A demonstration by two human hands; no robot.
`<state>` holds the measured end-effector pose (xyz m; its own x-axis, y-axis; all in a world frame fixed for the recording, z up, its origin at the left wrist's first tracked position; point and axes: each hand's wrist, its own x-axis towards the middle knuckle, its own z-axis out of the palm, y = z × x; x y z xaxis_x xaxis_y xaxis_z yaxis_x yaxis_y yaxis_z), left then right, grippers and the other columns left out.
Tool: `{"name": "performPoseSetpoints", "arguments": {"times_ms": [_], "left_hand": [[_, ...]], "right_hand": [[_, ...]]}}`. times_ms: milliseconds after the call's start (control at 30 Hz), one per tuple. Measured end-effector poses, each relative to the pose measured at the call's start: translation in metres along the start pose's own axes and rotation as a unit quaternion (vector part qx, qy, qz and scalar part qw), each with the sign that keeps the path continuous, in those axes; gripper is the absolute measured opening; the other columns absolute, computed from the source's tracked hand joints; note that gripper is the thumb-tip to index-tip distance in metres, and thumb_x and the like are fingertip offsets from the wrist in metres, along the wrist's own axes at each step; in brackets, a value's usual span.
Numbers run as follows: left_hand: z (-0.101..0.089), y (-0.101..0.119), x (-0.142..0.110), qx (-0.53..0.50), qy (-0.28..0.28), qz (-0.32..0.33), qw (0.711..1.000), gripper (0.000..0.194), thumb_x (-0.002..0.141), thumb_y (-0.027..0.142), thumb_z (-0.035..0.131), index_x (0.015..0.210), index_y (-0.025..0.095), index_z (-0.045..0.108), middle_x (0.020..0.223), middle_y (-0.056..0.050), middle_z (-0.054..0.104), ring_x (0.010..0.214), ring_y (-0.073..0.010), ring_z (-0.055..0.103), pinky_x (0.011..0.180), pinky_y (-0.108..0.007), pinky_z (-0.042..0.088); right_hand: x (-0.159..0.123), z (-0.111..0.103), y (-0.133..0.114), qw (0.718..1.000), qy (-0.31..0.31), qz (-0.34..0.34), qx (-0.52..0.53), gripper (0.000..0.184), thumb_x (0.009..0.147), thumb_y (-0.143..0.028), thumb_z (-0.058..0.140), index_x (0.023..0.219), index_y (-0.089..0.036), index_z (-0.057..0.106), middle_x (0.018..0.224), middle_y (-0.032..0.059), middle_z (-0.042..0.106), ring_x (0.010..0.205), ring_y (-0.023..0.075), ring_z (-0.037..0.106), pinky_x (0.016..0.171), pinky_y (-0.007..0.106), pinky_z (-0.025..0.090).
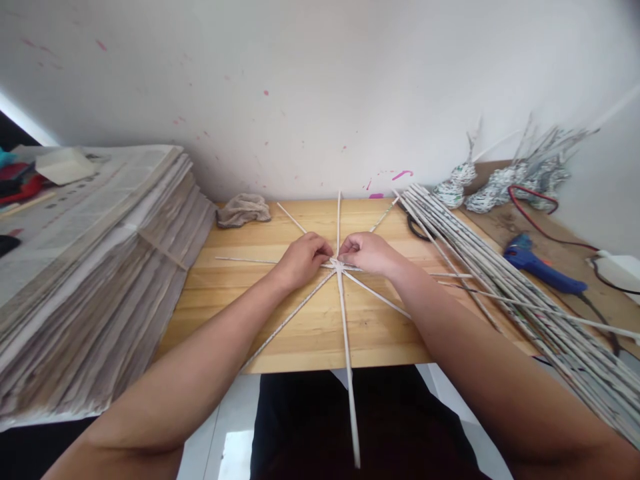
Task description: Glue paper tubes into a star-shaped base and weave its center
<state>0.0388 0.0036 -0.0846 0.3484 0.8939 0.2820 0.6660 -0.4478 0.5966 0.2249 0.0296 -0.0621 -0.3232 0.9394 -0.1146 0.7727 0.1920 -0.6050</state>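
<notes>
Several thin rolled-paper tubes (346, 327) cross at one centre and spread out like spokes on the wooden table (385, 343). One long tube points toward me and hangs over the table's front edge. At the left of the crossing, my left hand (303, 257) is closed, its fingertips pinching the paper tubes close to the centre. My right hand (371, 253) mirrors it from the right, thumb and fingers pressed together on the tubes by the crossing. The fingers hide part of the centre, and exactly which strand each hand pinches is hard to make out.
Tall stacked newspapers (165, 250) stand at the left. A crumpled cloth (243, 211) lies near the wall. On the right are a bundle of paper tubes (500, 267), a blue glue gun (545, 267), black scissors handles (417, 228) and several woven paper pieces (493, 190).
</notes>
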Motion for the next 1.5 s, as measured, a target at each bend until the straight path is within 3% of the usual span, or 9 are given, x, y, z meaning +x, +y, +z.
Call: {"name": "performPoseSetpoints", "arguments": {"times_ms": [367, 500, 733, 1067, 1233, 1500], "left_hand": [[0.002, 0.000, 0.000, 0.001, 0.002, -0.001, 1.000, 0.016, 0.079, 0.007, 0.055, 0.083, 0.019, 0.066, 0.092, -0.004, 0.063, 0.089, -0.0174, 0.061, 0.085, -0.032, 0.049], [0.002, 0.001, 0.000, 0.001, 0.002, 0.005, 1.000, 0.015, 0.080, 0.008, 0.055, 0.083, 0.018, 0.066, 0.090, -0.004, 0.063, 0.088, -0.0175, 0.060, 0.084, -0.031, 0.049], [0.001, 0.006, 0.001, 0.026, -0.011, -0.005, 1.000, 0.012, 0.083, 0.014, 0.055, 0.082, 0.019, 0.066, 0.087, -0.005, 0.062, 0.088, -0.0185, 0.059, 0.082, -0.032, 0.048], [-0.005, 0.020, 0.022, 0.131, -0.098, -0.052, 0.985, 0.012, 0.075, 0.019, 0.062, 0.080, 0.020, 0.073, 0.088, -0.009, 0.065, 0.092, -0.0259, 0.062, 0.082, -0.036, 0.050], [-0.002, 0.023, 0.023, 0.143, -0.082, -0.069, 0.984, 0.011, 0.074, 0.021, 0.064, 0.078, 0.021, 0.074, 0.086, -0.008, 0.067, 0.084, -0.0236, 0.064, 0.077, -0.034, 0.051], [-0.001, 0.018, 0.016, 0.097, -0.059, -0.065, 0.991, 0.007, 0.073, 0.019, 0.064, 0.073, 0.019, 0.071, 0.082, -0.007, 0.066, 0.093, -0.0239, 0.061, 0.083, -0.034, 0.051]], "right_hand": [[0.009, 0.004, -0.011, 0.994, 0.005, 0.026, -0.102, 0.012, 0.071, -0.032, 0.076, 0.073, -0.022, 0.069, 0.077, 0.0036, 0.072, 0.069, 0.0170, 0.062, 0.054, 0.025, 0.035], [0.004, 0.004, -0.004, 0.999, 0.006, 0.000, -0.053, 0.013, 0.075, -0.033, 0.072, 0.075, -0.021, 0.069, 0.078, 0.0016, 0.071, 0.068, 0.0146, 0.059, 0.055, 0.024, 0.036], [-0.007, 0.008, 0.018, 0.993, 0.009, -0.067, 0.096, 0.008, 0.078, -0.014, 0.064, 0.082, -0.018, 0.069, 0.075, -0.0005, 0.069, 0.066, 0.0104, 0.059, 0.061, 0.020, 0.042], [-0.013, 0.013, 0.016, 0.991, 0.054, -0.098, 0.066, 0.010, 0.080, -0.011, 0.061, 0.081, -0.018, 0.068, 0.077, 0.0004, 0.070, 0.067, 0.0112, 0.060, 0.061, 0.021, 0.041], [-0.013, 0.015, 0.020, 0.990, 0.062, -0.112, 0.060, 0.010, 0.080, -0.014, 0.060, 0.081, -0.019, 0.069, 0.079, 0.0011, 0.071, 0.069, 0.0124, 0.061, 0.061, 0.022, 0.040], [-0.017, 0.012, 0.014, 0.991, 0.067, -0.107, 0.049, 0.011, 0.078, -0.010, 0.060, 0.078, -0.018, 0.068, 0.077, 0.0018, 0.070, 0.067, 0.0123, 0.059, 0.063, 0.023, 0.040]]}}
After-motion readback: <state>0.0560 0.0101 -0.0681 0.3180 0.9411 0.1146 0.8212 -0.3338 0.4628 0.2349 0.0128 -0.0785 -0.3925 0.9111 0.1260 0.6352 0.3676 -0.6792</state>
